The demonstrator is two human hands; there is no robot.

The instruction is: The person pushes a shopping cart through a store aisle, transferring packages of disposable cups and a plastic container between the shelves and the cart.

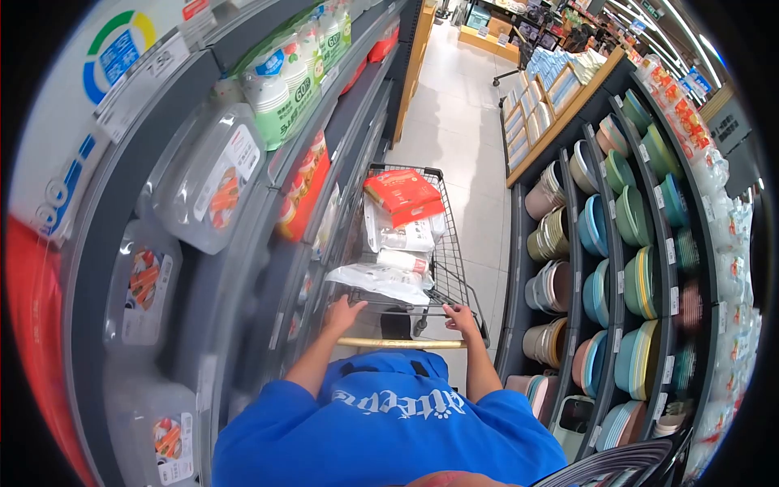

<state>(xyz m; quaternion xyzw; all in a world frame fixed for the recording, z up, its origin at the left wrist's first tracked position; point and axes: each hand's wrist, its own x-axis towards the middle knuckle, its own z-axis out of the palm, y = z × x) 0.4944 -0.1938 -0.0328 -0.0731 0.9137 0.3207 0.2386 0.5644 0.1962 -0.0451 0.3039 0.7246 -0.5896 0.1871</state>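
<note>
A wire shopping cart (458, 272) stands in front of me in the aisle, its pale handle bar (402, 343) close to my body. My left hand (345, 312) is at the cart's near rim on the left, fingers curled. On the right, my right hand (461, 317) has its fingers curled over the same rim. Inside the cart a red package (403, 195) lies on top of white plastic packages (406, 235). Nearer to me are a white roll-shaped pack (402, 261) and a white plastic bag (381, 280), close to my left hand.
Shelves on the left hold clear plastic boxes (215, 183), packs of cups (284, 89) and red packages (304, 195). On the right, shelves carry stacked coloured basins (641, 280). A wooden display rack (560, 105) stands ahead on the right, beside the tiled floor (454, 105).
</note>
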